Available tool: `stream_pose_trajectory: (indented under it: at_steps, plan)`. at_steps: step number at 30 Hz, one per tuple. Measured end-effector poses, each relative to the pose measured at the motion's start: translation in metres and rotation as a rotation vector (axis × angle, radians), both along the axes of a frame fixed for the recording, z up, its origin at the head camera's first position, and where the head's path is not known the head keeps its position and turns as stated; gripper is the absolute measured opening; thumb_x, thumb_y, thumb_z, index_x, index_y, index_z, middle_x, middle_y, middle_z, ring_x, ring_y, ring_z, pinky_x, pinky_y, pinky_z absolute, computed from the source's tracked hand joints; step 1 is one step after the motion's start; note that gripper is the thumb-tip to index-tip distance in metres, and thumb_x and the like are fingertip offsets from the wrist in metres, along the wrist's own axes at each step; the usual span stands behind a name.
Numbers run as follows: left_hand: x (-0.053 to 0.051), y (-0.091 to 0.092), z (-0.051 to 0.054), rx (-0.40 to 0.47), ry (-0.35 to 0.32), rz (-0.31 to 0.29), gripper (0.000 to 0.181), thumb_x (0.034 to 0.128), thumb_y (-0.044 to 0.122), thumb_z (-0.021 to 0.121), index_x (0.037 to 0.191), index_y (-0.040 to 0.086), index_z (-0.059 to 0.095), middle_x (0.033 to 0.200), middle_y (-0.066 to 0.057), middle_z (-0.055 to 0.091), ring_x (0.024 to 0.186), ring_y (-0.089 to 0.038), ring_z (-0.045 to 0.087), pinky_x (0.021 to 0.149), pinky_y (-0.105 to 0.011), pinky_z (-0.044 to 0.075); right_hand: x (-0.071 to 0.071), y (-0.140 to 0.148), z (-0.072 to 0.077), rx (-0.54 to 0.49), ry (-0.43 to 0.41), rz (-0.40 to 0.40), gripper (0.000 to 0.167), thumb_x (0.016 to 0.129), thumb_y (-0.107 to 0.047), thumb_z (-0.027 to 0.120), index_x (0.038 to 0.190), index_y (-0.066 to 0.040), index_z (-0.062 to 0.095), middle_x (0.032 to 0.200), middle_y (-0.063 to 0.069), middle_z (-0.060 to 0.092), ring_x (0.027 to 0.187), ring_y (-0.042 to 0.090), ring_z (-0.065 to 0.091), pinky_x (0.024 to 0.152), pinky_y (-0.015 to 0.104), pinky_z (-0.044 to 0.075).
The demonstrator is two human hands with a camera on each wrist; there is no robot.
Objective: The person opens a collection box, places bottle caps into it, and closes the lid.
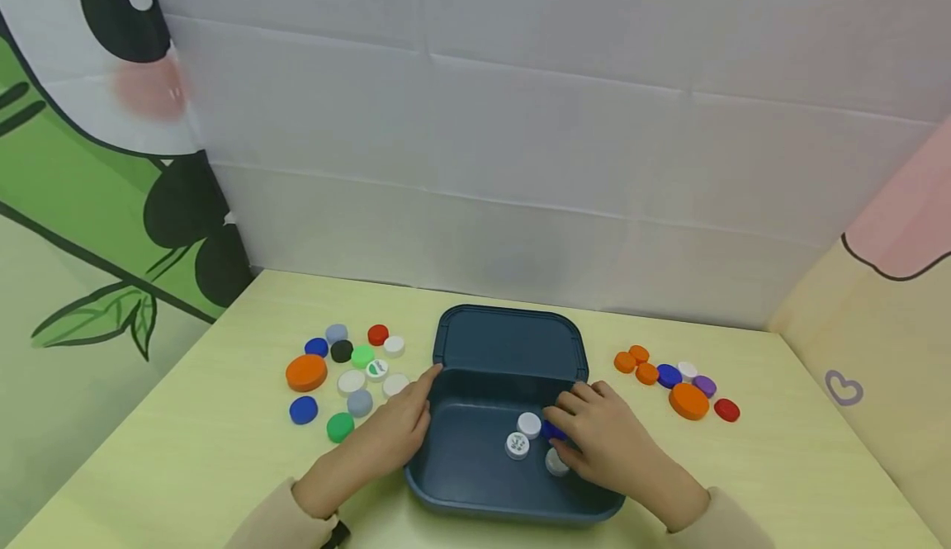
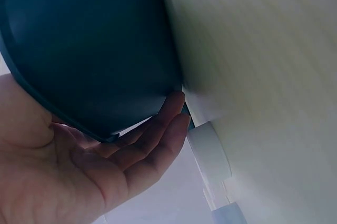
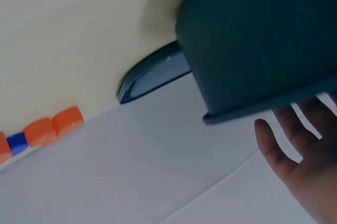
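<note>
Two beige sleeves [image 1: 721, 526] lay nearest, entering over the pale yellow counter [image 1: 178, 458]. At its middle stood a dark blue box [image 1: 513, 509], the matching lid [image 1: 508, 338] on its far side. The hands were apart: the left hand [image 1: 394, 427] gripped the box's left wall, while the right hand [image 1: 609, 433] bent down inside, by the right wall; whether it pinched anything I could not tell. Outside lay a large orange cap on the left [image 1: 306, 373] and another on the right [image 1: 688, 401], each among smaller coloured caps. Inside, two white caps [image 1: 529, 425] sat near the middle, a third white cap [image 1: 555, 463] just beside the right thumb, and a blue cap [image 1: 551, 431] beneath the fingers. Done well, this step seemed to want a steady left grip and fingertips taking one cap by its edge, neighbours undisturbed.
</note>
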State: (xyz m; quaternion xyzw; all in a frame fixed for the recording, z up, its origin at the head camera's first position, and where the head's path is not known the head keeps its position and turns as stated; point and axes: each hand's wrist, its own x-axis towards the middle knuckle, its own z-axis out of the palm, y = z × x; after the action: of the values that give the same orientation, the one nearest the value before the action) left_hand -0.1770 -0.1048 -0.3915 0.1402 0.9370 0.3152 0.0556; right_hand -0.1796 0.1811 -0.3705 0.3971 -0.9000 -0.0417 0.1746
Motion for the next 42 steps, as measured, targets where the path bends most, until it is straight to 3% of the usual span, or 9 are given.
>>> stream_pose_trajectory:
  at_steps: [8, 19, 26, 34, 42]
  plan:
    - [0.000, 0.000, -0.001, 0.005, -0.003, -0.002, 0.051, 0.0963, 0.012, 0.037, 0.145, 0.008, 0.021, 0.144, -0.015, 0.036, 0.128, -0.029, 0.041, 0.101, -0.047, 0.038, 0.006, -0.009, -0.009, 0.043, -0.166, 0.069, 0.026, 0.076, -0.038, 0.069, 0.097, -0.022, 0.066, 0.087, -0.007, 0.063, 0.078, 0.011, 0.048, 0.070, 0.027, 0.040]
    - [-0.001, 0.000, -0.001, -0.003, 0.005, -0.004, 0.051, 0.0965, 0.013, 0.037, 0.145, 0.008, 0.022, 0.143, -0.015, 0.038, 0.127, -0.029, 0.043, 0.100, -0.047, 0.039, 0.005, -0.013, -0.017, 0.034, -0.203, 0.182, 0.025, 0.074, -0.038, 0.071, 0.095, -0.024, 0.066, 0.085, -0.011, 0.063, 0.079, 0.008, 0.050, 0.071, 0.024, 0.037]
    - [-0.001, 0.000, -0.001, 0.001, 0.010, -0.006, 0.051, 0.0964, 0.012, 0.037, 0.144, 0.007, 0.022, 0.143, -0.016, 0.038, 0.127, -0.029, 0.043, 0.100, -0.047, 0.039, 0.004, -0.014, -0.021, 0.077, -0.257, 0.162, 0.026, 0.076, -0.040, 0.070, 0.098, -0.027, 0.065, 0.090, -0.012, 0.064, 0.080, 0.008, 0.049, 0.071, 0.024, 0.036]
    - [0.000, 0.000, 0.000, 0.002, 0.014, -0.006, 0.051, 0.0962, 0.012, 0.038, 0.144, 0.007, 0.022, 0.143, -0.015, 0.037, 0.128, -0.029, 0.042, 0.100, -0.047, 0.038, 0.005, -0.013, -0.020, 0.048, -0.214, 0.169, 0.028, 0.076, -0.042, 0.069, 0.100, -0.027, 0.065, 0.093, -0.013, 0.065, 0.080, 0.008, 0.050, 0.071, 0.025, 0.036]
    - [0.000, 0.000, 0.000, -0.002, 0.011, -0.001, 0.051, 0.0963, 0.012, 0.038, 0.145, 0.008, 0.022, 0.143, -0.015, 0.037, 0.128, -0.029, 0.042, 0.100, -0.047, 0.039, 0.001, -0.007, -0.011, 0.016, -0.220, 0.102, 0.026, 0.077, -0.039, 0.068, 0.099, -0.024, 0.066, 0.089, -0.009, 0.064, 0.081, 0.009, 0.050, 0.073, 0.027, 0.040]
